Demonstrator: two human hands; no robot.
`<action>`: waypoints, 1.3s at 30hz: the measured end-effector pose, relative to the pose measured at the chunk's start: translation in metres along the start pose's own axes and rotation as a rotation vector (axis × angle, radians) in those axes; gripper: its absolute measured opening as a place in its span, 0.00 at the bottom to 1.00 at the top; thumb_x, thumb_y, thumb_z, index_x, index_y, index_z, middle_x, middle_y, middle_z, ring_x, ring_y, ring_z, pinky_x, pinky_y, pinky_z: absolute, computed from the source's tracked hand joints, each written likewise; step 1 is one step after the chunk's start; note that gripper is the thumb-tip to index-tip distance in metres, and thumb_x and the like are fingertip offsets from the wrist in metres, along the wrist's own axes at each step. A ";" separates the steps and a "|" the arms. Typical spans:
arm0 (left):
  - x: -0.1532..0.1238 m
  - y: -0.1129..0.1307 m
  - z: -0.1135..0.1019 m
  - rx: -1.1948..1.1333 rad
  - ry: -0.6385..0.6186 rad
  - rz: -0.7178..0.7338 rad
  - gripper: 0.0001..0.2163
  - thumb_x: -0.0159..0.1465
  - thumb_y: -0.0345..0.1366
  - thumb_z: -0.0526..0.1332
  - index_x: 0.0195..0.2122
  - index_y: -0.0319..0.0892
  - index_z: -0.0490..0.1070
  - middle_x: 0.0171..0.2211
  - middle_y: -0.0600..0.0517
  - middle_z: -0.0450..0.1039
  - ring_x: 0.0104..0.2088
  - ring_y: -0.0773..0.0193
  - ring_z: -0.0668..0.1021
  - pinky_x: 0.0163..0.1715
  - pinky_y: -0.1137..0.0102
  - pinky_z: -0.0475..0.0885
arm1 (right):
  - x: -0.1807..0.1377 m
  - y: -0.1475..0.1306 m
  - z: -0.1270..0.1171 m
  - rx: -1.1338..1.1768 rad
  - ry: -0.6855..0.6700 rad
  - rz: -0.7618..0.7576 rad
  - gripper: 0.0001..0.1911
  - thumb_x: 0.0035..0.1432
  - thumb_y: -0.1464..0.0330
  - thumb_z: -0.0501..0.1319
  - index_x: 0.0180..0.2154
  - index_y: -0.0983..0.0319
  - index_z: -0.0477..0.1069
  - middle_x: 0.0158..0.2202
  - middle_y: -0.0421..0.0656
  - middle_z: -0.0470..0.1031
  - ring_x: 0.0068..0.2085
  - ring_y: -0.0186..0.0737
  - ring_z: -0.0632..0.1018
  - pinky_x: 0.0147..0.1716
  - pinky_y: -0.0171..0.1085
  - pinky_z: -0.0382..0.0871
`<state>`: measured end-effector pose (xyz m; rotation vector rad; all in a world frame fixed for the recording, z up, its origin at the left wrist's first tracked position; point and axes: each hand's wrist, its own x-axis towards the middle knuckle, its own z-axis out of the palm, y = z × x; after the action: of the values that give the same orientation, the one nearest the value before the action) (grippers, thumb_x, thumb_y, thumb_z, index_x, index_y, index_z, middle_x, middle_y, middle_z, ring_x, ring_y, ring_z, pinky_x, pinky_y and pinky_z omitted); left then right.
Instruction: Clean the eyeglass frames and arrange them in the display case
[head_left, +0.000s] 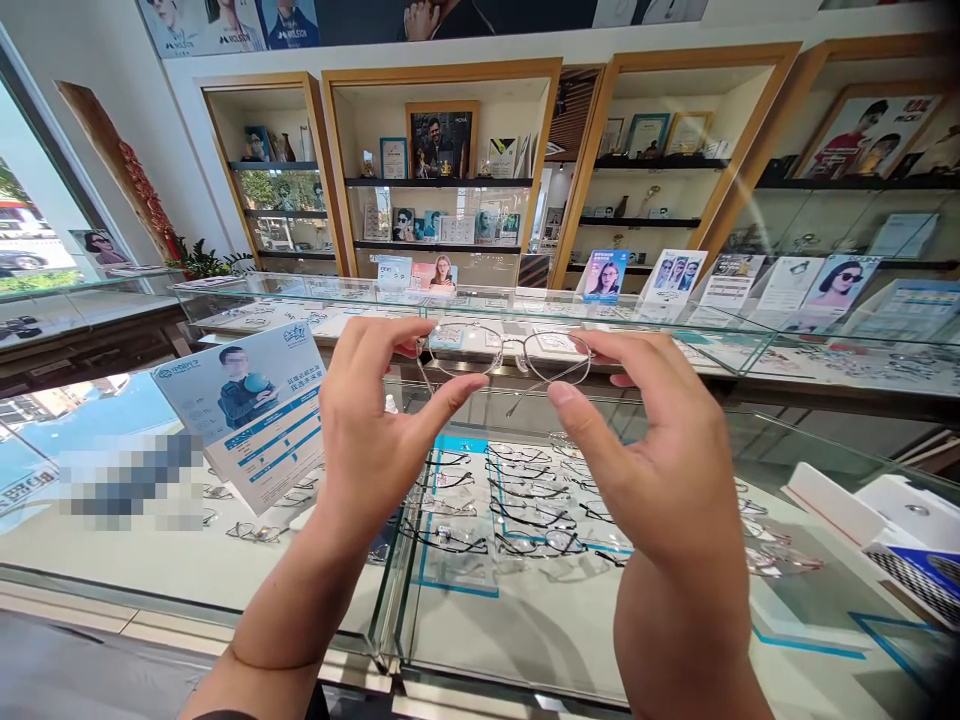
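One pair of glasses (514, 341) is held up over the display case (517, 635), pinched at opposite rims by the left hand (371, 430) and right hand (656, 450); lifting is judged complete, setting down not yet done.

Hands: 2, left hand (375, 410) and right hand (645, 430). Round wire-rimmed glasses (514, 341) between them: 1 pair, 2 rims (501, 348). Spectacle frames (536, 515) in glass case: well over ten, overlapping, exact count unclear. Wooden-framed cabinets (442, 72): 4. HOYA picture (442, 140): 1. Green plant (206, 260): 1. Tilted placard (255, 420), front left: 1.
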<state>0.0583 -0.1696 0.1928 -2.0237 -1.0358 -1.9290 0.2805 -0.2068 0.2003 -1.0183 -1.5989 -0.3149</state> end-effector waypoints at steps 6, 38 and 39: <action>0.000 0.001 -0.002 -0.015 0.014 0.006 0.20 0.66 0.54 0.75 0.54 0.54 0.77 0.47 0.48 0.78 0.50 0.52 0.79 0.48 0.55 0.81 | -0.001 0.001 0.001 0.008 -0.024 0.015 0.19 0.69 0.55 0.67 0.57 0.53 0.78 0.53 0.48 0.82 0.54 0.55 0.81 0.54 0.58 0.78; 0.004 -0.009 0.005 -0.192 -0.031 -0.069 0.20 0.68 0.50 0.74 0.57 0.53 0.75 0.53 0.47 0.79 0.52 0.54 0.83 0.50 0.57 0.83 | -0.002 -0.001 0.001 -0.003 0.157 -0.110 0.21 0.65 0.61 0.71 0.59 0.50 0.79 0.54 0.48 0.81 0.56 0.58 0.80 0.53 0.61 0.81; 0.004 -0.008 0.006 -0.183 -0.020 -0.059 0.20 0.68 0.49 0.74 0.57 0.53 0.75 0.53 0.47 0.79 0.53 0.54 0.83 0.50 0.57 0.83 | -0.001 0.000 0.002 -0.001 0.162 -0.113 0.21 0.65 0.61 0.71 0.59 0.50 0.79 0.54 0.48 0.80 0.56 0.58 0.80 0.53 0.61 0.81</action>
<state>0.0582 -0.1589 0.1926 -2.1331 -0.9663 -2.1084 0.2790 -0.2065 0.1987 -0.8817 -1.5123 -0.4635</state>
